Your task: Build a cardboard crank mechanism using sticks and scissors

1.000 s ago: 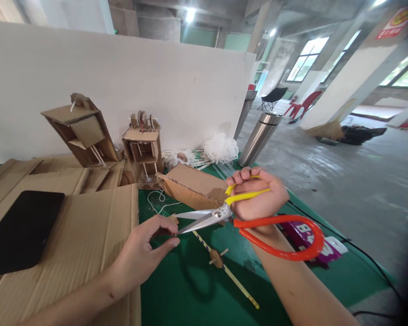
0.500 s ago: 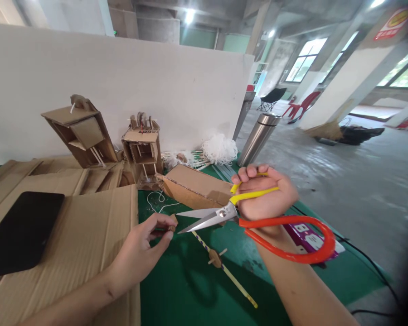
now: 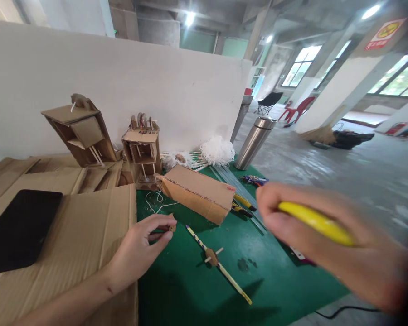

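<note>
My left hand [image 3: 148,240] pinches a small piece of cardboard [image 3: 172,223] between thumb and fingertips, above the green table. My right hand [image 3: 302,226], smeared by motion, is closed at the right with the yellow handle of the scissors [image 3: 316,222] showing in it. The blades and red handle are hidden. Between the hands, a yellow, partly purple-striped stick [image 3: 234,283] lies on the table. It passes through a small round cardboard piece [image 3: 211,256] crossed by a short thin stick.
A cardboard box [image 3: 200,190] lies behind the stick, with yellow-black plier handles [image 3: 245,202] beside it. Two cardboard structures [image 3: 85,131] stand at the back left. A steel flask [image 3: 255,144] stands at the right edge. A black tablet-like slab [image 3: 23,231] rests on cardboard sheets.
My right hand has swung right and away from the left hand, taking the scissors with it. The box's end, the pliers and a glue gun are now uncovered. My left hand stays in place.
</note>
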Available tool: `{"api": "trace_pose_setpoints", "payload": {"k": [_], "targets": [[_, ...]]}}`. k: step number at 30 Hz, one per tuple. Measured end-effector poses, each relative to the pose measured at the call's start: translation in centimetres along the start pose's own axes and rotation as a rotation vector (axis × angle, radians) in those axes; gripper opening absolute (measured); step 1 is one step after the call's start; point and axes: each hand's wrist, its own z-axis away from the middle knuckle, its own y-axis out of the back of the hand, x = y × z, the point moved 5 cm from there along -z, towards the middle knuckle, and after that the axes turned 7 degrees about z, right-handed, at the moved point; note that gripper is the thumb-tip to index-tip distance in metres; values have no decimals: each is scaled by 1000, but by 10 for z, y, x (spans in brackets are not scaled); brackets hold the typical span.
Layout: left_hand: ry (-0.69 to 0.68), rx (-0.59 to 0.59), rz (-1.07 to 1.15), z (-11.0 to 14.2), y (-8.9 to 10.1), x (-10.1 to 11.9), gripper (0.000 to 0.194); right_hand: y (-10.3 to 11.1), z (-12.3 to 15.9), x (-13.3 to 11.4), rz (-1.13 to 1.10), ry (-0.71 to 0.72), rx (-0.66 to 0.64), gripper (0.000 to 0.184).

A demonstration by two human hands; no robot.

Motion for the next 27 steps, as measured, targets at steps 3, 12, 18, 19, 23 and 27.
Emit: {"api": "trace_pose_setpoints", "payload": {"k": [3,12,18,19,23,27], "targets": [[-4,5,0,0,0,-1,18,-25,5,5,451,126,-294,25],[-18,-4,-47,0,-1,-3,16,-59,6,24,1019,487,-9,28],[-5,10,-31,0,0,0,14,-56,19,20,1201,588,91,38],[-4,10,-25,0,1,0,14,-55,20,22,1216,580,94,40],[-8,19,-14,-1,1,-1,15,-54,22,32,1221,542,79,49],[11,30,10,-1,2,-2,15,-59,22,36,1229,536,34,58]]}}
